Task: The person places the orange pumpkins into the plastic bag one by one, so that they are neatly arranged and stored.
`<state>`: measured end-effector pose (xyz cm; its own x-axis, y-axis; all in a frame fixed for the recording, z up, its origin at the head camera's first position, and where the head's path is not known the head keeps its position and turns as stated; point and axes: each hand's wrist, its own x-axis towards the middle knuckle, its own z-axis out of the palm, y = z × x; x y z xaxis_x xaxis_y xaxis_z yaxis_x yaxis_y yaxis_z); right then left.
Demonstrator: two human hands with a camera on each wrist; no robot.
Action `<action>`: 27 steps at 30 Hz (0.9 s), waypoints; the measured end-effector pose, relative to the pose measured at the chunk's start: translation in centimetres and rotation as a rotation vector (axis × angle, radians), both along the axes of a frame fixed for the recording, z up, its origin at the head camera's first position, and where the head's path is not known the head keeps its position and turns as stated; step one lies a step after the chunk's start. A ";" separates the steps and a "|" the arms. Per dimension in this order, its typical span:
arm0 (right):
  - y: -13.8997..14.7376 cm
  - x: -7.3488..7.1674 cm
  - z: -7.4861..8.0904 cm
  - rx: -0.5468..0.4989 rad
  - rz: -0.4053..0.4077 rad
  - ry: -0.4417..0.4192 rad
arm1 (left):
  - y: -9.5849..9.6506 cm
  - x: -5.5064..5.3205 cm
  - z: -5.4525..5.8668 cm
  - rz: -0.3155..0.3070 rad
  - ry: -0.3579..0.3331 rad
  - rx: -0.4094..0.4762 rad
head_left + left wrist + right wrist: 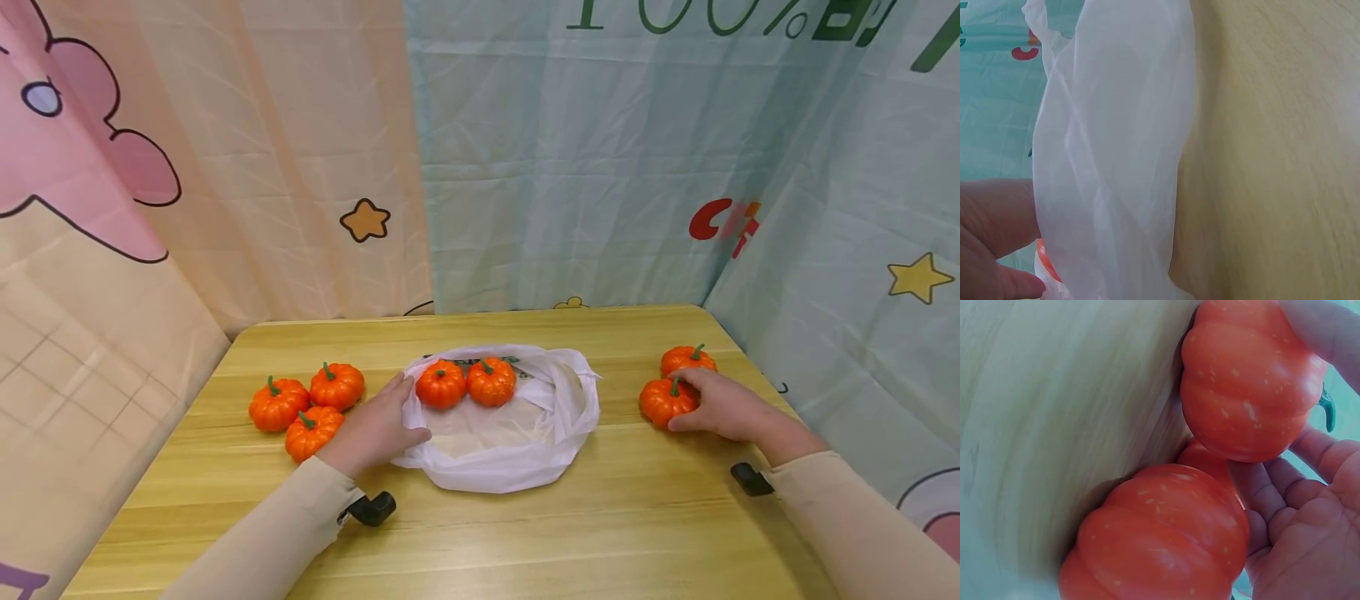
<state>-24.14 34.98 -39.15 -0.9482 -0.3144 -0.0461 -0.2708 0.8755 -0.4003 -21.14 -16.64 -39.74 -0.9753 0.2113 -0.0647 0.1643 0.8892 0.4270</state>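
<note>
At right, a glossy, ribbed orange pumpkin (666, 405), likely light, firm, best side-gripped, is being held by the curled right hand (726, 405); a white plastic bag (510, 478) is being touched by the spread left hand (375, 425).

The head camera looks forward and down from above the bench (525, 542), wide enough to include the curtain (555, 183) behind. The left wrist camera, turned sideways, closely faces the white bag (1119, 125); the right wrist camera, also sideways, closely faces orange pumpkins (1247, 387). Head and left wrist share the bag; head and right wrist, those pumpkins.
</note>
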 end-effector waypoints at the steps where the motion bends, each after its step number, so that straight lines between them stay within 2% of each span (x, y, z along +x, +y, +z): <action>1: 0.0 0.0 0.0 -0.002 -0.001 -0.001 | 0.0 0.0 0.0 -0.001 0.001 0.001; 14: -0.2 0.1 0.0 -0.019 -0.009 -0.001 | 0.0 0.2 0.2 0.009 -0.021 0.004; 27: -0.2 0.2 -0.1 -0.022 -0.022 -0.005 | 0.1 0.0 0.0 0.001 -0.008 0.008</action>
